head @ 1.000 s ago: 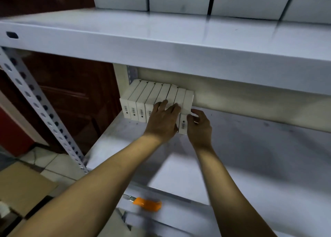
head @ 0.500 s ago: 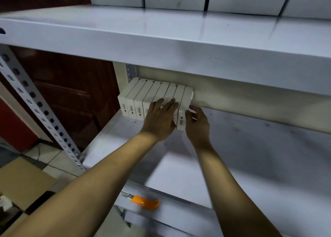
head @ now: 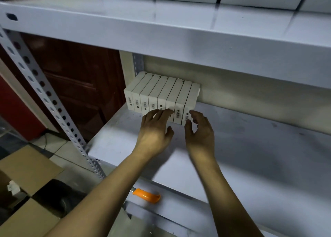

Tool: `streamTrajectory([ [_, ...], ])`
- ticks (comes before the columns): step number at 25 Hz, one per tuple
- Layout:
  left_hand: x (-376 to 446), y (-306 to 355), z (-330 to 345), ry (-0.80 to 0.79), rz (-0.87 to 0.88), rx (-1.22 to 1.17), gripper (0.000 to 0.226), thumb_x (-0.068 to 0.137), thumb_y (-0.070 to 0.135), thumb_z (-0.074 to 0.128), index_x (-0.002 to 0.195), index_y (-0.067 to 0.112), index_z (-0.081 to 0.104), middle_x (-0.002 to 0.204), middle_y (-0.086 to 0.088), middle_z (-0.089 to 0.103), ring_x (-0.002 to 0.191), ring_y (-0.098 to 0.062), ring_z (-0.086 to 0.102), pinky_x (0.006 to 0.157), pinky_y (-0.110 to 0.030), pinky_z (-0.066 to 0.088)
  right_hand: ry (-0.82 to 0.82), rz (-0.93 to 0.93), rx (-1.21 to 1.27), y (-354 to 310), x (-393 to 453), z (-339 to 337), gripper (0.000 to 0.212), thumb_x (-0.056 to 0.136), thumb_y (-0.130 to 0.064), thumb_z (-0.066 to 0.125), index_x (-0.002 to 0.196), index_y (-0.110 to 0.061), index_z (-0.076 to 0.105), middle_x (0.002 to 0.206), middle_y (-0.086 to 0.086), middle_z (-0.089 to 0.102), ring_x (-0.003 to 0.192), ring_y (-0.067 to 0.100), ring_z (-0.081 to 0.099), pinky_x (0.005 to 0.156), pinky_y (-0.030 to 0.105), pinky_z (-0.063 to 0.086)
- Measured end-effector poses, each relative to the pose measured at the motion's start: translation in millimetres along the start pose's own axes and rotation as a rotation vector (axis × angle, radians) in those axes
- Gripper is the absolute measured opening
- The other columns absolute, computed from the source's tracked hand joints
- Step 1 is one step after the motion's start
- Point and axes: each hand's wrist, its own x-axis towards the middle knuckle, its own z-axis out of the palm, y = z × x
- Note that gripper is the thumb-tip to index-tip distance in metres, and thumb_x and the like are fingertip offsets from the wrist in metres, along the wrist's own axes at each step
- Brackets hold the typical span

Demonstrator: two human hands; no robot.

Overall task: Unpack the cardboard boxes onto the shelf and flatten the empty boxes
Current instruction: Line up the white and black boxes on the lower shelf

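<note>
A person's left hand (head: 155, 132) and right hand (head: 200, 131) hover at the front of a row of eight slim white packs (head: 162, 98) standing on edge at the back-left corner of the grey shelf (head: 250, 147), toward 11 o'clock; both hands are spread and relaxed, fingertips just beside the barcoded ends, gripping nothing. The packs look light, stiff and smooth, best squeezed together by the row's two outer faces. An orange knife (head: 147, 196) lies at 6 o'clock on the rail below; a cardboard box (head: 26, 168) sits at 8 o'clock
</note>
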Motion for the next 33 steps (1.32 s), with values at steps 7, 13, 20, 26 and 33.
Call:
streamTrajectory([
  [7,-31,-19,-24,-0.01,-0.162,-0.032,0.049,0.085,0.022,0.057,0.134,0.019,0.054,0.137,-0.004,0.059,0.122,-0.026,0.052,0.103,-0.038,0.041,-0.155,-0.025,0.052,-23,-25,22,0.034,0.101,-0.023,0.055,0.134,-0.028,0.059,0.134,-0.007,0.06,0.122,0.013,0.055,0.095,0.027,0.047],
  [13,-71,-45,-50,0.022,-0.282,-0.074,0.05,0.086,0.032,0.047,0.135,0.023,0.052,0.136,0.005,0.057,0.122,-0.02,0.048,0.104,-0.034,0.038,-0.224,-0.115,0.095,-53,-48,54,0.032,0.099,-0.025,0.052,0.13,-0.027,0.062,0.13,-0.004,0.063,0.122,0.015,0.056,0.096,0.032,0.05],
  [20,-129,-78,-97,0.108,-0.369,-0.084,0.043,0.089,0.023,0.058,0.132,0.02,0.057,0.132,0.005,0.06,0.117,-0.015,0.045,0.101,-0.031,0.038,-0.338,-0.146,0.17,-102,-94,100,0.03,0.099,-0.018,0.056,0.127,-0.026,0.063,0.123,-0.009,0.063,0.112,0.007,0.058,0.094,0.027,0.049],
  [26,-192,-112,-151,0.133,-0.463,-0.051,0.039,0.093,0.022,0.056,0.132,0.026,0.054,0.128,0.012,0.058,0.115,-0.012,0.047,0.1,-0.027,0.04,-0.432,-0.178,0.209,-152,-156,134,0.027,0.099,-0.018,0.057,0.124,-0.026,0.064,0.119,-0.009,0.064,0.112,0.012,0.06,0.093,0.029,0.05],
  [33,-280,-164,-222,0.199,-0.598,0.036,0.041,0.094,0.024,0.057,0.135,0.026,0.053,0.132,0.009,0.057,0.122,-0.01,0.044,0.104,-0.028,0.037,-0.548,-0.252,0.233,-216,-239,191,0.027,0.097,-0.022,0.057,0.123,-0.03,0.063,0.113,-0.01,0.063,0.108,0.009,0.058,0.09,0.037,0.051],
])
